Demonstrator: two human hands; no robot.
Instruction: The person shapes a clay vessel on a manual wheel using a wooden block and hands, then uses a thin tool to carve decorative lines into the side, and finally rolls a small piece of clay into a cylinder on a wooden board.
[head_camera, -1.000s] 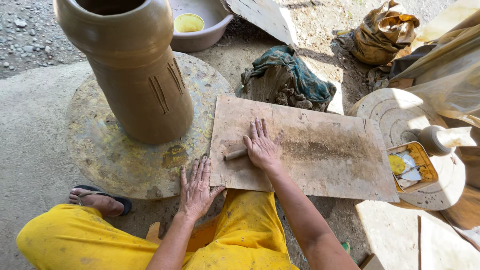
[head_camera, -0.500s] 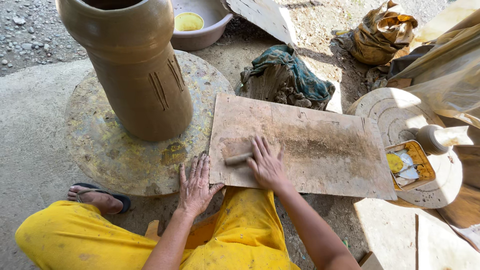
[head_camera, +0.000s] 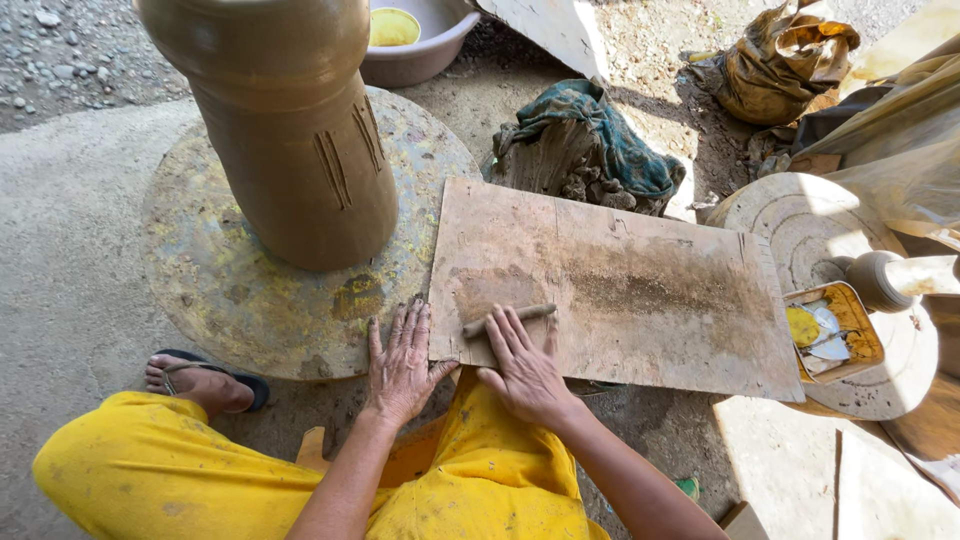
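Observation:
A thin brown clay coil (head_camera: 520, 316) lies on a worn wooden board (head_camera: 640, 280) in front of me. My right hand (head_camera: 522, 366) lies flat on the board with its fingertips on the coil, near the board's close left corner. My left hand (head_camera: 400, 362) rests flat, fingers spread, at the board's left edge where it meets the round turntable (head_camera: 230, 290). A tall brown clay vessel (head_camera: 285, 120) with scored vertical lines stands upright on that turntable.
My yellow-clad legs and a sandalled foot (head_camera: 195, 382) are at the bottom. A cloth-covered clay lump (head_camera: 590, 150) sits behind the board. A basin (head_camera: 415, 35) is at the top, a second wheel (head_camera: 800, 230) with a small tray (head_camera: 835, 332) at right.
My right hand has drawn back toward me across the board, rolling the clay coil along with it. The left hand stays in place at the board's edge.

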